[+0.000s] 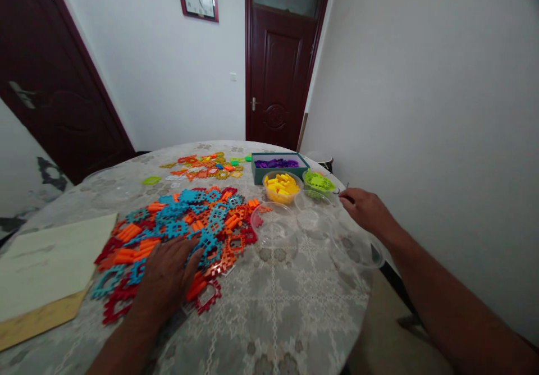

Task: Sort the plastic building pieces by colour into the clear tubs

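My left hand [168, 274] lies palm down on the near side of a big pile of plastic building pieces [185, 218], its fingers stretched out over them. Blue, red and orange gear-edged pieces and orange tubes make up the pile. Over the table's right edge, my right hand [364, 209] has its fingers closed in a pinch. Thin dark wire-like bits [342, 188] show at its fingertips; what they belong to is unclear. Just left of it stands a clear bowl of lime-green pieces [319, 182], and beside that a clear bowl of yellow pieces [282, 186].
Several clear plastic bowls [273, 226] stand in front of the filled ones. Behind is a green box [280, 164] with purple pieces. A smaller mixed pile [208, 166] lies farther back. A pale board [54, 268] is at left. The round table [278, 313] has a patterned cloth.
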`<state>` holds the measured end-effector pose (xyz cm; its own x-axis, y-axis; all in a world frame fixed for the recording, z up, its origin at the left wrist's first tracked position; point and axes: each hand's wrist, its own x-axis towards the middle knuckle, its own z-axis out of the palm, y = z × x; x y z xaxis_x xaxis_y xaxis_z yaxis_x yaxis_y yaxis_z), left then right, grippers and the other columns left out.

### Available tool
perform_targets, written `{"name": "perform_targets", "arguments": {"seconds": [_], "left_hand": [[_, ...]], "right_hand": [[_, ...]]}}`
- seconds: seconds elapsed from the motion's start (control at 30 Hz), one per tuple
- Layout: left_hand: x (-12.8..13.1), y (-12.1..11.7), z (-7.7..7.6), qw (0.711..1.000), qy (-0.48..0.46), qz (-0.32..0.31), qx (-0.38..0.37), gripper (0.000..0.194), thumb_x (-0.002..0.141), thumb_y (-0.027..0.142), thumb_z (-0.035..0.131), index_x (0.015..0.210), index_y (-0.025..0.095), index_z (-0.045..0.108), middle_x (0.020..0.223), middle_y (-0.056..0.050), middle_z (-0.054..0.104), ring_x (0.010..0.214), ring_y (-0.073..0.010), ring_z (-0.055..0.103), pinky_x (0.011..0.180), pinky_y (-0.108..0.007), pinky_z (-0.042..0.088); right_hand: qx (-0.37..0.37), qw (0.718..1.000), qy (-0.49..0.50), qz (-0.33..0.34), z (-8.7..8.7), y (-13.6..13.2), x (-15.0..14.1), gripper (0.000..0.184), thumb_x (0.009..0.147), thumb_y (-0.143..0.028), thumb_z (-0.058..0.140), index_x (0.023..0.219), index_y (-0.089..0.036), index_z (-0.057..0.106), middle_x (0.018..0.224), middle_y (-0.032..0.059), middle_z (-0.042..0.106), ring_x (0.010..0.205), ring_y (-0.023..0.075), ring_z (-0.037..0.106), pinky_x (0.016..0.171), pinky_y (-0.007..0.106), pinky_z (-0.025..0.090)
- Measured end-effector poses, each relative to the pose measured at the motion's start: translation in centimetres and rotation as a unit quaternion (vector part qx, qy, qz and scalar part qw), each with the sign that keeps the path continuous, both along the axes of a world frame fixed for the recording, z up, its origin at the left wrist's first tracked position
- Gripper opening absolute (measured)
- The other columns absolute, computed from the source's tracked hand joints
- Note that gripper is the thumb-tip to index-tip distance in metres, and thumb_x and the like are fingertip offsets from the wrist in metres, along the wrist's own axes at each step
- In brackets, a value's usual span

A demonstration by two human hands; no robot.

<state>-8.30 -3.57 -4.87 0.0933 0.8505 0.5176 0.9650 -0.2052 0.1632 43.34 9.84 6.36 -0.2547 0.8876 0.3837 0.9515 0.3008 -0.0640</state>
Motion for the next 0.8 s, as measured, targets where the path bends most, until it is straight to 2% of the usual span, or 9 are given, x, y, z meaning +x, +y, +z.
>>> {"name": "perform_targets", "arguments": {"seconds": [0.13, 0.23, 0.33, 0.57, 0.8], "left_hand": [[0.1, -0.3, 0.6, 1.0, -0.01, -0.002, -0.001, 0.048, 0.105, 0.051, 0.04, 0.117, 0.021, 0.076, 0.121, -0.012, 0.079, 0.121, -0.0332, 0.068, 0.113, -0.052, 0.044], [-0.1, -0.6, 1.0, 1.0, -0.023, -0.005, -0.003, 0.047, 0.106, 0.05, 0.04, 0.116, 0.021, 0.076, 0.121, -0.012, 0.079, 0.119, -0.0315, 0.069, 0.112, -0.049, 0.046], [-0.5, -0.9, 1.3, 0.999, -0.044, 0.012, -0.004, 0.048, 0.107, 0.051, 0.039, 0.114, 0.021, 0.075, 0.12, -0.012, 0.079, 0.118, -0.0303, 0.069, 0.11, -0.047, 0.047], [-0.9, -1.3, 1.5, 0.995, -0.084, 0.044, -0.006, 0.05, 0.107, 0.052, 0.039, 0.116, 0.019, 0.075, 0.121, -0.013, 0.078, 0.115, -0.0294, 0.069, 0.109, -0.046, 0.047], [-0.8, -1.5, 1.7, 0.993, -0.103, 0.055, -0.003, 0.052, 0.108, 0.054, 0.037, 0.115, 0.019, 0.075, 0.116, -0.012, 0.079, 0.111, -0.0289, 0.069, 0.108, -0.044, 0.047]], "right_hand": [[0.0, 0.994, -0.04, 0.098, 0.9, 1.9, -6.9, 0.028, 0.104, -0.027, 0.054, 0.118, -0.017, 0.075, 0.121, 0.0126, 0.076, 0.117, 0.0248, 0.066, 0.107, 0.035, 0.047], [-0.028, 0.987, -0.102, 0.119, 0.7, 3.4, -11.3, 0.03, 0.103, -0.028, 0.058, 0.125, -0.017, 0.074, 0.128, 0.0143, 0.072, 0.123, 0.0275, 0.062, 0.108, 0.037, 0.046], [-0.059, 0.977, -0.17, 0.114, 0.0, 4.8, -14.0, 0.03, 0.101, -0.028, 0.061, 0.124, -0.017, 0.075, 0.126, 0.0153, 0.072, 0.123, 0.0291, 0.061, 0.105, 0.038, 0.047], [-0.089, 0.96, -0.249, 0.093, -1.5, 7.1, -15.8, 0.028, 0.098, -0.024, 0.06, 0.115, -0.013, 0.079, 0.116, 0.0179, 0.075, 0.111, 0.0286, 0.067, 0.095, 0.036, 0.052], [-0.062, 0.954, -0.28, 0.089, -1.5, 7.3, -16.6, 0.029, 0.102, -0.019, 0.053, 0.114, -0.01, 0.077, 0.112, 0.021, 0.075, 0.109, 0.0315, 0.068, 0.091, 0.039, 0.052]]}}
